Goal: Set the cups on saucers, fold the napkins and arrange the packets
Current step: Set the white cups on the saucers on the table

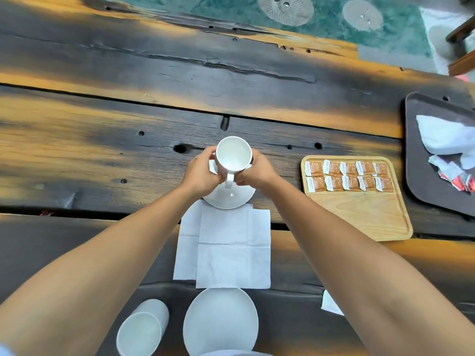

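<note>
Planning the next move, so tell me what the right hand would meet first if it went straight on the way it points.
The cup: the right hand points forward and leftward, and its fingers grip it over the saucer. Beyond the cup, the left hand would likely come next.

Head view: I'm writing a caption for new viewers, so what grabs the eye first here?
The left hand and right hand grip a white cup at a saucer mid-table. To the right, orange packets sit in two rows on a wooden tray. White napkins lie flat between the forearms.
</note>
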A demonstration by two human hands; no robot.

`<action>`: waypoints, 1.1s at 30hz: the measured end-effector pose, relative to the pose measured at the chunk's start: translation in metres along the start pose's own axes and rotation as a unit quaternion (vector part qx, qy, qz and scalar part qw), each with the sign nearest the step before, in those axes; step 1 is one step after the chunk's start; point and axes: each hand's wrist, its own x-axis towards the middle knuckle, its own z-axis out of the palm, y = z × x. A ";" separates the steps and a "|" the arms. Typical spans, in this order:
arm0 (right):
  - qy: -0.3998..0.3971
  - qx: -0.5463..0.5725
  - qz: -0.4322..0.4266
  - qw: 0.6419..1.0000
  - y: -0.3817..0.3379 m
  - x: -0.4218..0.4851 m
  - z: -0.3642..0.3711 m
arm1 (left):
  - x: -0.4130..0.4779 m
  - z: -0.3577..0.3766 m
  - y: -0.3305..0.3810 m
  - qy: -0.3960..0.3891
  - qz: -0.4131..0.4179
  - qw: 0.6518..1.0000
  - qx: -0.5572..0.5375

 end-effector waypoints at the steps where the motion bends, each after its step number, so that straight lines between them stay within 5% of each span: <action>1: 0.002 -0.003 0.005 1.000 0.002 0.001 -0.001 | 0.000 0.002 -0.001 0.002 -0.003 1.000 0.005; 33: 0.007 -0.014 0.057 0.998 0.040 0.032 0.021 | 0.013 0.033 -0.049 -0.001 -0.072 0.997 -0.011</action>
